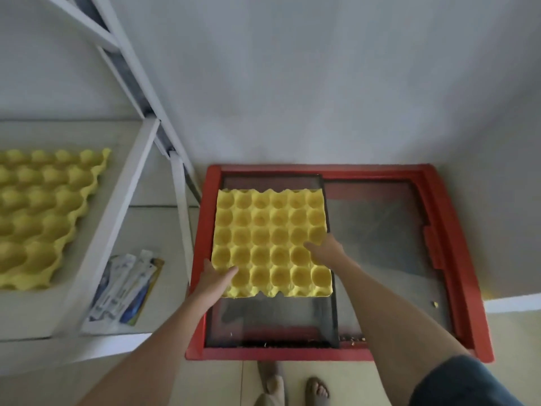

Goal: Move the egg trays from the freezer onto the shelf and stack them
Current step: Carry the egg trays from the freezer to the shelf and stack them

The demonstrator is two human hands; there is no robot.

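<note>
A yellow egg tray (269, 230) lies over the left glass lid of the red-rimmed freezer (456, 259). My left hand (215, 284) grips its near-left corner, thumb on top. On the tray's right edge my right hand (326, 250) holds it with the thumb over the cups. Another yellow egg tray (41, 212) lies on the white shelf (117, 200) at the left, partly cut off by the frame edge.
The white shelf frame's uprights (178, 212) stand between the shelf and the freezer. Several white and blue packets (126, 291) lie on the lower shelf board. A grey wall rises behind the freezer. My sandalled feet (292, 388) stand on the tiled floor in front.
</note>
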